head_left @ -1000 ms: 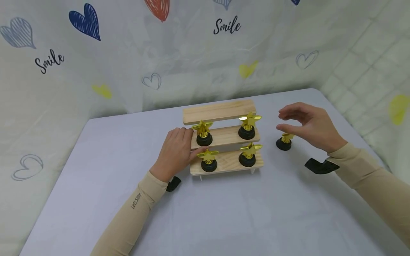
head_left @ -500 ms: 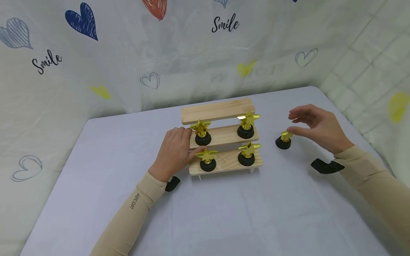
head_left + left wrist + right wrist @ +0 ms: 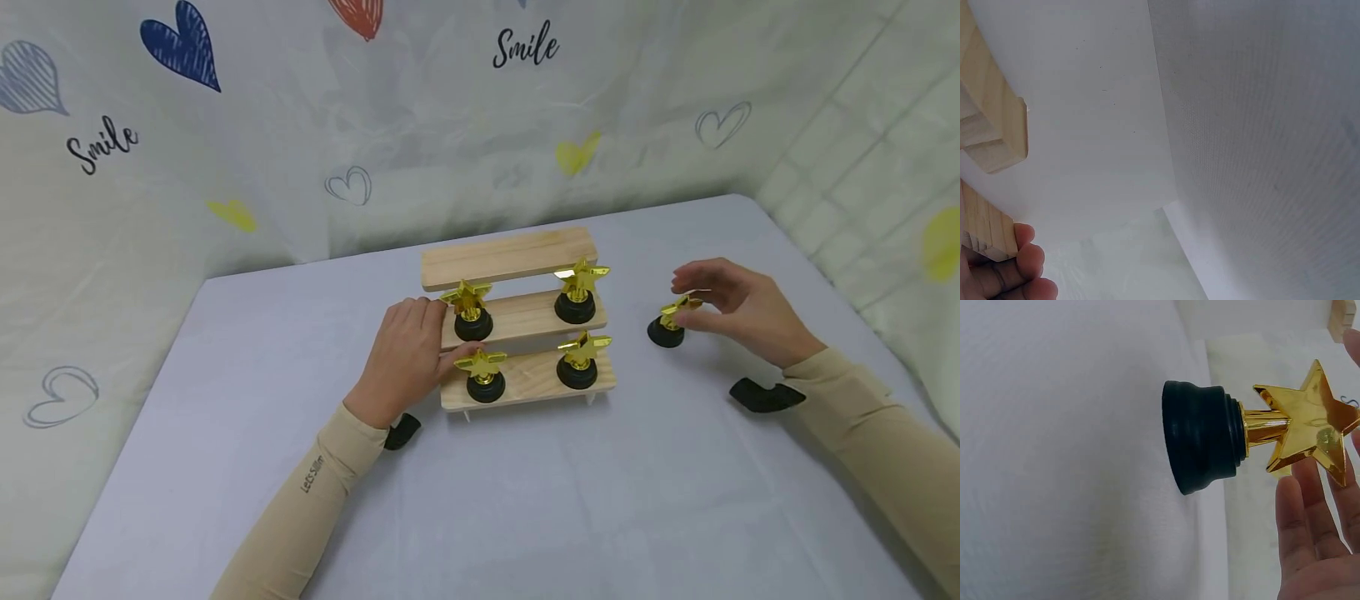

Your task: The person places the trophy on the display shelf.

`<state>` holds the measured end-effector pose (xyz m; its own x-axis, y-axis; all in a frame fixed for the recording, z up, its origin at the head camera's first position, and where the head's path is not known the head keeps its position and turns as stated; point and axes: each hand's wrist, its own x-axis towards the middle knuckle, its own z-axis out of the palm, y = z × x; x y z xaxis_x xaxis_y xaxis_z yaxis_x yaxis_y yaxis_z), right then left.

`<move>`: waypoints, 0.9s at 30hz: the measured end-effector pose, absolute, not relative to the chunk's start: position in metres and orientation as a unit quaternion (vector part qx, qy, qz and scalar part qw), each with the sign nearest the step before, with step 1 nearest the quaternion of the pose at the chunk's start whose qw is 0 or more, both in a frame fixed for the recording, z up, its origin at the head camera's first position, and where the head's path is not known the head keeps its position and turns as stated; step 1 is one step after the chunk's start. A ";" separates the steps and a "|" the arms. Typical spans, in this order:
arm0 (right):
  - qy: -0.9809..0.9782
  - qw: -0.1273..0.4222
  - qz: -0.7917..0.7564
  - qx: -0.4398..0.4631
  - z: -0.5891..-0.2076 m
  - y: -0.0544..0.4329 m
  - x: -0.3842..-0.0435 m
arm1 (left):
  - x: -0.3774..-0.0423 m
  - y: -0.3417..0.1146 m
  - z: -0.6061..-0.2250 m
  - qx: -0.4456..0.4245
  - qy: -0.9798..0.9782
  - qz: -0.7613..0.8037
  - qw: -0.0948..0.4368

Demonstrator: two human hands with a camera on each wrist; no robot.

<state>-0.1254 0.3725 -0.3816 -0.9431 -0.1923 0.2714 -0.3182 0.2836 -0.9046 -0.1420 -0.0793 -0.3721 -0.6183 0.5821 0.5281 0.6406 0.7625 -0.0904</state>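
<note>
A three-tier wooden display shelf [image 3: 525, 323] stands mid-table, two gold star trophies on its middle tier and two on its lowest. My left hand [image 3: 401, 358] grips the shelf's left side, thumb near the front left trophy [image 3: 483, 377]; in the left wrist view its fingertips [image 3: 1030, 259] curl at a board's end. Right of the shelf, a further star trophy [image 3: 666, 328] with a round black base stands upright on the table. My right hand [image 3: 738, 308] is around its star, thumb in front and fingers behind. The right wrist view shows gaps between star [image 3: 1313, 422] and fingers [image 3: 1294, 519].
The shelf's top board [image 3: 510, 257] bears nothing. A white cloth covers the table [image 3: 525, 500]. Behind it hangs a pale backdrop [image 3: 420, 100] printed with hearts and "Smile". Black straps [image 3: 767, 395] show below the wrists.
My right hand first shifted right past the trophy, then came down and in around its star. The left hand keeps its hold on the shelf. The head view has tilted slightly.
</note>
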 end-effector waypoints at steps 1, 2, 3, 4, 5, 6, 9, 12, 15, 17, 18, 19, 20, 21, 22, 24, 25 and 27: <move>-0.806 0.052 0.568 0.160 -0.383 0.373 -0.125 | -0.142 -0.079 -0.372 -0.341 -0.898 -0.053 0.273; -0.812 0.052 0.558 0.160 -0.384 0.373 -0.125 | -0.142 -0.079 -0.372 -0.341 -0.898 -0.053 0.273; -0.814 0.050 0.555 0.162 -0.385 0.373 -0.125 | -0.142 -0.079 -0.372 -0.342 -0.898 -0.054 0.272; -0.815 0.049 0.553 0.165 -0.385 0.373 -0.125 | -0.142 -0.079 -0.373 -0.342 -0.898 -0.054 0.273; -0.815 0.047 0.553 0.167 -0.386 0.373 -0.125 | -0.142 -0.079 -0.373 -0.341 -0.898 -0.055 0.274; -0.813 0.045 0.555 0.170 -0.387 0.373 -0.125 | -0.142 -0.079 -0.373 -0.341 -0.898 -0.055 0.274; -0.807 0.039 0.564 0.172 -0.390 0.374 -0.127 | -0.143 -0.079 -0.372 -0.341 -0.898 -0.057 0.274; -0.824 0.042 0.540 0.167 -0.393 0.376 -0.127 | -0.143 -0.078 -0.372 -0.342 -0.896 -0.056 0.277; -0.837 0.040 0.520 0.163 -0.397 0.377 -0.128 | -0.143 -0.078 -0.373 -0.345 -0.895 -0.058 0.277; -0.841 0.036 0.514 0.164 -0.399 0.378 -0.129 | -0.143 -0.077 -0.373 -0.344 -0.896 -0.058 0.276; -0.842 0.034 0.513 0.165 -0.401 0.378 -0.129 | -0.144 -0.077 -0.373 -0.345 -0.896 -0.059 0.275; -0.842 0.031 0.513 0.167 -0.402 0.378 -0.130 | -0.144 -0.077 -0.373 -0.345 -0.896 -0.059 0.274; -0.841 0.029 0.513 0.170 -0.404 0.379 -0.130 | -0.144 -0.077 -0.373 -0.344 -0.897 -0.058 0.272; -0.841 0.027 0.513 0.172 -0.405 0.379 -0.131 | -0.143 -0.077 -0.373 -0.344 -0.897 -0.056 0.272; -0.840 0.025 0.513 0.174 -0.407 0.379 -0.132 | -0.144 -0.077 -0.374 -0.343 -0.897 -0.055 0.271; -0.840 0.023 0.513 0.177 -0.410 0.379 -0.133 | -0.144 -0.078 -0.374 -0.343 -0.898 -0.056 0.271; -0.839 0.021 0.513 0.178 -0.411 0.380 -0.133 | -0.144 -0.078 -0.374 -0.343 -0.898 -0.054 0.270; -0.839 0.019 0.514 0.179 -0.414 0.380 -0.134 | -0.144 -0.078 -0.375 -0.343 -0.898 -0.052 0.272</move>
